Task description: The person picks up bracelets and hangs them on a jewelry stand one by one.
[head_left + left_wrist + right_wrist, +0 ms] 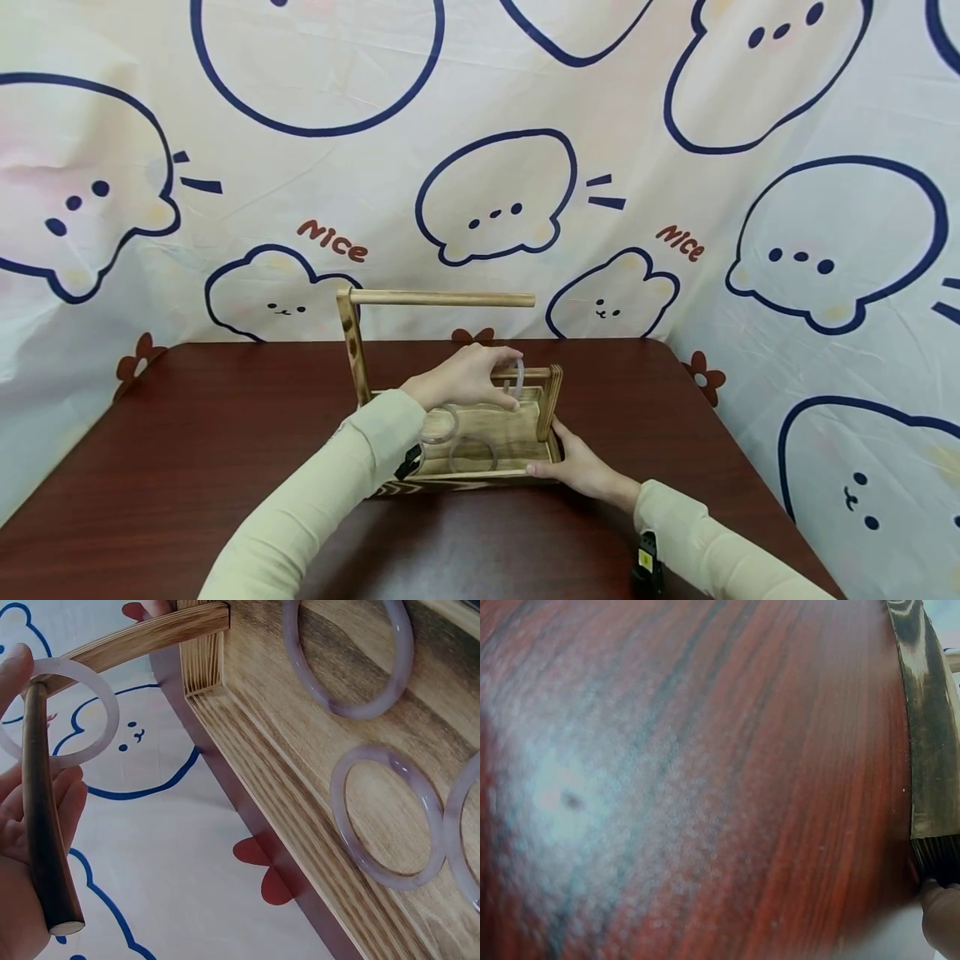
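Note:
My left hand (468,379) pinches a pale lavender bangle (112,712) between thumb and fingers. The lower bar (49,825) of a wooden display stand (491,477) appears to pass through this bangle, near the bar's upright. My right hand (581,462) grips the front right corner of the stand's tray, thumb on the front rim; in the right wrist view only part of that hand (941,919) shows. Inside the tray lie a bangle (386,817), another bangle (349,711) higher up, and a third bangle (452,832) cut off at the edge.
A taller upright (352,346) on the stand's left carries a long top bar (442,298) with a free right end. Beneath is a dark red-brown wooden table (225,467). A cloth with cartoon prints (495,92) hangs behind and beside it.

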A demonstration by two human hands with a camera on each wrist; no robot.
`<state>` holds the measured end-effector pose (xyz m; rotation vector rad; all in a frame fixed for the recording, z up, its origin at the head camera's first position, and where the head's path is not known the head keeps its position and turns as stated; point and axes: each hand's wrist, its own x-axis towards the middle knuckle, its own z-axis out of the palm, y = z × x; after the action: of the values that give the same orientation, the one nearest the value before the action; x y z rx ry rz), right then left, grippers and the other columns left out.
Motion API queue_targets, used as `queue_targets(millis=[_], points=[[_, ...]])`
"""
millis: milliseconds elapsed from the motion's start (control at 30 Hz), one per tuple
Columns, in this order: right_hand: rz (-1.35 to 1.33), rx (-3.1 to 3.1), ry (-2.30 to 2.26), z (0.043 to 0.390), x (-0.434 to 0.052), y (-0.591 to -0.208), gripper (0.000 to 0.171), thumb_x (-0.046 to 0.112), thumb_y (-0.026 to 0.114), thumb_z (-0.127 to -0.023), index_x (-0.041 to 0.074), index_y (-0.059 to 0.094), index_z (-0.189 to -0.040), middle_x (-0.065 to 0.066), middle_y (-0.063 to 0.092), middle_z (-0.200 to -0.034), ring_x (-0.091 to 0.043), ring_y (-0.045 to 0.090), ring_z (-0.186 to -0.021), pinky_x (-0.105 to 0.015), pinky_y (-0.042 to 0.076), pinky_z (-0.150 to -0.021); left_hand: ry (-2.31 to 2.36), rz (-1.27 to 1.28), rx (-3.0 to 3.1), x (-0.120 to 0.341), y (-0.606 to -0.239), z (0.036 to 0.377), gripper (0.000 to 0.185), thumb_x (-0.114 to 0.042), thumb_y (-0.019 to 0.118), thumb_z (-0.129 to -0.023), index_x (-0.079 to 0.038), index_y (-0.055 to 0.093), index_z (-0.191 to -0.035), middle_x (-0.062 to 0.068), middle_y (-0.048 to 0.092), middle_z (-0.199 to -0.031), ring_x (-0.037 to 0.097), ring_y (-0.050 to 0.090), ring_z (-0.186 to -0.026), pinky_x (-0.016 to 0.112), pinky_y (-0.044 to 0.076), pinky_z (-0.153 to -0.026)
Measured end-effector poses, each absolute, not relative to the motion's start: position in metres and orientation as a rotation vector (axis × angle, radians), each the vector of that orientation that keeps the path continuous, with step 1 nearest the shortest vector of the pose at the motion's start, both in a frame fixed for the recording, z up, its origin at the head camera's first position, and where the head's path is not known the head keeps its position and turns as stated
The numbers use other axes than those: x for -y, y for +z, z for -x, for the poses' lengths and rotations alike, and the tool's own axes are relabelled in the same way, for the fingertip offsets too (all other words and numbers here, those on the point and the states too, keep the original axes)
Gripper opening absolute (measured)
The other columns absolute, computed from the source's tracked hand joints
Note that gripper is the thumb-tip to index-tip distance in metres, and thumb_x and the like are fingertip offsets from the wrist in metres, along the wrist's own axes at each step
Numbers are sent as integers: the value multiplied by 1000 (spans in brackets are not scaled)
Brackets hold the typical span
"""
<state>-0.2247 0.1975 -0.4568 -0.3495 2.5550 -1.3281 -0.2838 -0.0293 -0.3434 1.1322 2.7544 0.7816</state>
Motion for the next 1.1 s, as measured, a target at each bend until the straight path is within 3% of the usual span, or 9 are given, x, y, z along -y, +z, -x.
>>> queue_targets(millis=[100,267,467,633,833,1100], points=[[346,-2559,-1326,224,-197,-456,104,33,75,-75,4,7,-147,-18,14,-152,-33,16,-138,-53,24,-106,714,-1155,-2771,28,-344,283,76,-47,74,-72,-14,47,-135,0,59,-123,12,59,-98,30,45,-90],[356,-2550,-1326,224,-197,-457,103,34,75,-75,4,7,-148,-18,15,-152,-33,16,-138,-53,25,-106,677,-1124,-2786,28,-344,283,77,-47,74,-71,-14,47,-135,-1,62,-117,9,54,-78,29,45,-80],[344,-2553,-1324,225,-196,-457,103,33,75,-75,4,7,-148,-18,15,-152,-33,16,-139,-53,24,-106,689,-1120,-2777,29,-346,285,78,-45,76,-70,-14,46,-135,0,59,-123,14,59,-100,33,45,-90],[343,-2549,-1326,225,-196,-456,103,33,75,-75,6,7,-148,-17,15,-152,-33,16,-139,-53,26,-105,697,-1105,-2751,29,-346,286,84,-44,77,-70,-14,40,-139,2,52,-133,20,51,-118,36,41,-98],[347,-2542,-1329,224,-195,-455,102,33,74,-76,5,7,-148,-17,14,-152,-33,16,-138,-53,26,-105,760,-1093,-2707,31,-344,285,87,-44,76,-71,-15,35,-142,4,45,-140,20,45,-126,37,39,-100],[350,-2544,-1336,223,-196,-454,103,33,75,-75,5,8,-148,-16,15,-152,-32,15,-139,-53,23,-106,964,-1076,-2688,32,-343,283,77,-44,74,-73,-17,43,-138,0,49,-137,16,47,-124,35,40,-99]])
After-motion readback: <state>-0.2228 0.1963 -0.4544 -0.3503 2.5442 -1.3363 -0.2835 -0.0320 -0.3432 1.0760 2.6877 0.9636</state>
